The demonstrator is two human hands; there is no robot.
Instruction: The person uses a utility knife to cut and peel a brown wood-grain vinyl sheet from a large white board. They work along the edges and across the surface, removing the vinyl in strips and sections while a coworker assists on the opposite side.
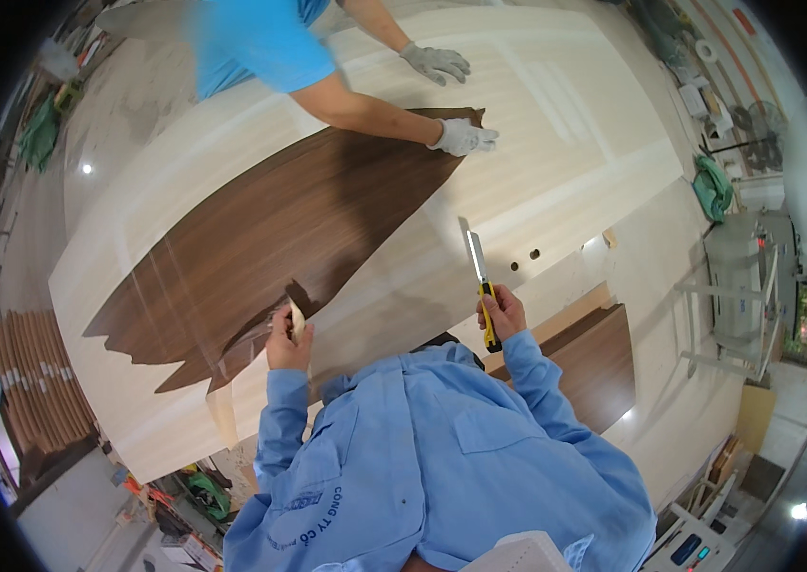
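A utility knife (478, 272) with a yellow and black handle and its blade out is gripped in my right hand (506, 313), the blade pointing away from me over the pale board (556, 105). My left hand (289, 345) pinches a curled piece of sheet (298, 322), pale on the side that shows, at the near edge of a dark brown wood-grain sheet (260, 229). That brown sheet lies across the board with ragged edges at its left end. Whether the curled piece is joined to it, I cannot tell.
Across the board, a co-worker in a blue shirt (260, 48) lays one gloved hand (464, 137) on the brown sheet's far tip; the other glove (435, 63) is over the board. Brown panels (594, 367) lie right of me. Stacked brown pieces (41, 377) stand left; a pale metal frame (728, 329) stands right.
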